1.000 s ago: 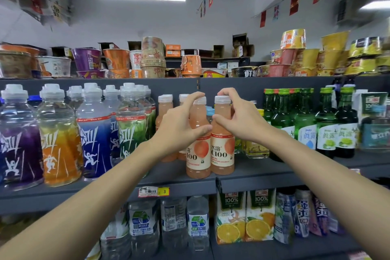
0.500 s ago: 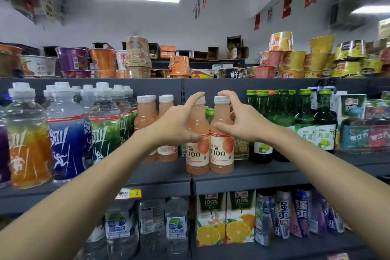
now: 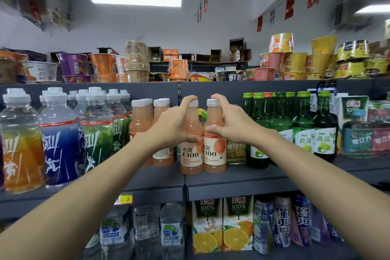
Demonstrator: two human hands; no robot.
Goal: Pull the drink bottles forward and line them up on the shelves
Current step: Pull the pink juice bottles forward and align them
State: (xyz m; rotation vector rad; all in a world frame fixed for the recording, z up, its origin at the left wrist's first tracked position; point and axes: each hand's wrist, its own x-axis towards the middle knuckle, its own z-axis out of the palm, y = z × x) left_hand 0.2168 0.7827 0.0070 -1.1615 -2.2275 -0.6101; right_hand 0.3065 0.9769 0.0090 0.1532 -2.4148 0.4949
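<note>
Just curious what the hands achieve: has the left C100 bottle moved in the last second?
Yes. The left C100 bottle, gripped by the left hand, slid right: it stood left of the shelf seam and now stands just right of it.

I've got the left C100 bottle (image 3: 191,154) and right C100 bottle (image 3: 214,152), pink juice, white caps, upright, touching, near the shelf (image 3: 249,177) front edge.
</note>
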